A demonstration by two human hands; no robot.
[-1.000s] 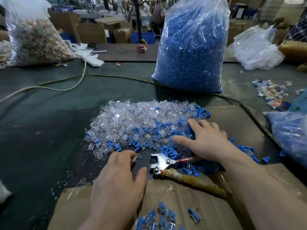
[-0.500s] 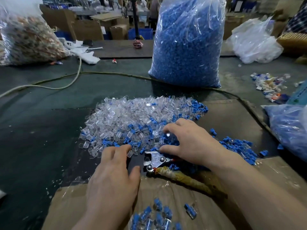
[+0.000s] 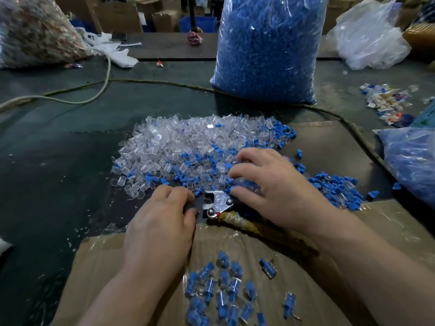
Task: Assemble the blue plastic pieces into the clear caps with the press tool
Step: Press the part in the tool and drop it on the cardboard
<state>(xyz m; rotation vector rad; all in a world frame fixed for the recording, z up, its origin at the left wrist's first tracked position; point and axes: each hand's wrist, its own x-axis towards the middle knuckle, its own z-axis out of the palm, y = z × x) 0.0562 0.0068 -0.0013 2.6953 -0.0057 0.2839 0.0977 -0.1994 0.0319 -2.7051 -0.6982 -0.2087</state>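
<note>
Left hand [image 3: 162, 222] and right hand [image 3: 270, 184]: grips curled, on what I cannot tell. Few assembled pieces [image 3: 223, 290] behind them; clear caps [image 3: 179, 142] heaped ahead.

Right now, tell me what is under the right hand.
The right hand lies on the mixed pile of clear caps and blue pieces. The wrapped handle of the press tool passes beneath its wrist. Whatever its fingertips hold is covered.

Person's upper limbs, seen from above. Left hand [image 3: 160, 227] and right hand [image 3: 277, 187]: bare. Left forearm [image 3: 122, 295] and right forearm [image 3: 376, 267]: bare along their whole visible length, down to the lower edge of view.
</note>
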